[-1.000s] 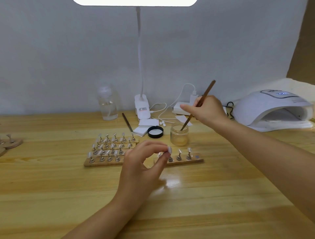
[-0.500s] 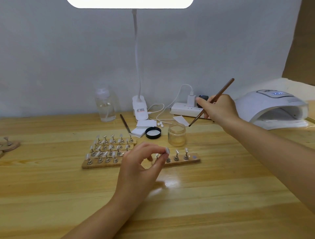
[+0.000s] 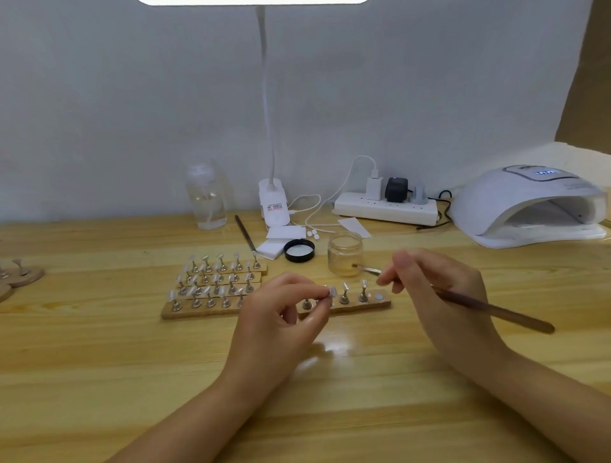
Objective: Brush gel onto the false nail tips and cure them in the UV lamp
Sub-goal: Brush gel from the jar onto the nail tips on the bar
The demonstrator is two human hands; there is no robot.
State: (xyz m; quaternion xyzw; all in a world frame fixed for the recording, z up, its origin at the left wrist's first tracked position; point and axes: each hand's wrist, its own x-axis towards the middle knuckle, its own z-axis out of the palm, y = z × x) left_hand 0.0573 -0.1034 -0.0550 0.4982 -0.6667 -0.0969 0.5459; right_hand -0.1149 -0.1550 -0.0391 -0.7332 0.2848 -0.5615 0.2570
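brush tip to the right of the pinched nail tip

my left hand (image 3: 281,317) pinches a nail tip (image 3: 331,291) on its stand above the wooden strip (image 3: 380,304); my right hand (image 3: 436,290) grips the brush (image 3: 489,309), bristles pointing left toward the tip, handle trailing right, gel jar (image 3: 345,253) just behind the strip.

A bright white panel lamp (image 3: 253,2) overhead lights the scene evenly. Its glare shines on the glossy yellow wooden surface (image 3: 334,347). Edges bow and blur slightly.

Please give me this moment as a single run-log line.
left hand: pinches nail tip | right hand: holds brush | bristles beside gel jar | UV lamp: no tips visible inside
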